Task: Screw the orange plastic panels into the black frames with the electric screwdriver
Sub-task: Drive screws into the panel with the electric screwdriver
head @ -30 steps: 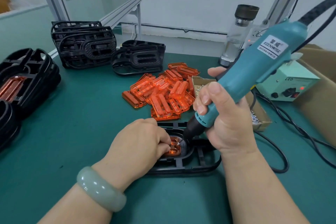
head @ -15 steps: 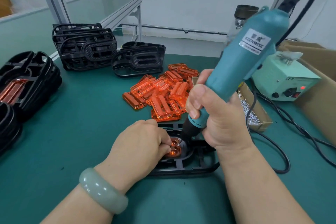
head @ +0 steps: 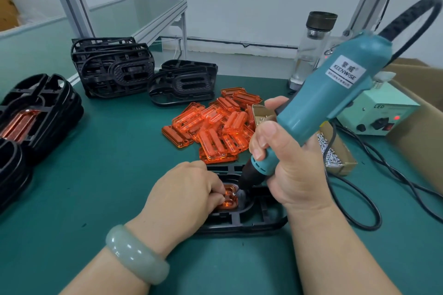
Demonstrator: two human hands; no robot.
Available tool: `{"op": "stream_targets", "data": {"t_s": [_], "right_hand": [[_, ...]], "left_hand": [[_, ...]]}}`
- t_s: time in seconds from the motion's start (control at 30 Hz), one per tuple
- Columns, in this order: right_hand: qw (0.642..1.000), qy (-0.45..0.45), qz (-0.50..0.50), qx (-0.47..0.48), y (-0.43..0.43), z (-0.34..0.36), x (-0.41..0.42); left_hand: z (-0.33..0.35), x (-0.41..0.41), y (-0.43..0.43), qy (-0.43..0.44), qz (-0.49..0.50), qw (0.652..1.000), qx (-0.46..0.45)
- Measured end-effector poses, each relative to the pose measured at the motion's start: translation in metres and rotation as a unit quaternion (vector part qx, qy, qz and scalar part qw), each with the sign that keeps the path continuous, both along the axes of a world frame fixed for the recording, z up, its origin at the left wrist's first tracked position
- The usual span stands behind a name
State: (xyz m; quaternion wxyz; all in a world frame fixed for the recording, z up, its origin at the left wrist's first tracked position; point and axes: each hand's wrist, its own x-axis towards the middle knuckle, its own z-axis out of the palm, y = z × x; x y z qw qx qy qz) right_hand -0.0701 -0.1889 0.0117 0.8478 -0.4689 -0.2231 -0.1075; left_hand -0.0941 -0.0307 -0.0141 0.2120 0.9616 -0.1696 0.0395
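A black frame lies flat on the green bench in front of me, with an orange panel seated in its oval opening. My left hand rests on the frame, its curled fingertips pressing on the panel and hiding most of it. My right hand grips the teal electric screwdriver, tilted up to the right, its black tip down at the panel's right end. A heap of loose orange panels lies just behind the frame.
Stacks of black frames stand at the back and at the left, some with orange panels fitted. A cardboard box of screws, a pale green power unit, cables and a clear bottle occupy the right.
The screwdriver swung more upright half a second ago, then tilted back toward the right. Its tip stays at the panel's right end. My left hand has hardly moved.
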Motion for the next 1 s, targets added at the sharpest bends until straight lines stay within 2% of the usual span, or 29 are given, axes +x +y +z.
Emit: {"op": "stream_targets", "data": {"t_s": [1.0], "right_hand": [[1.000,-0.014,-0.026,0.000,-0.002,0.003,-0.011]], "left_hand": [[0.003,0.001,0.001,0.034,-0.005,0.999,-0.019]]}}
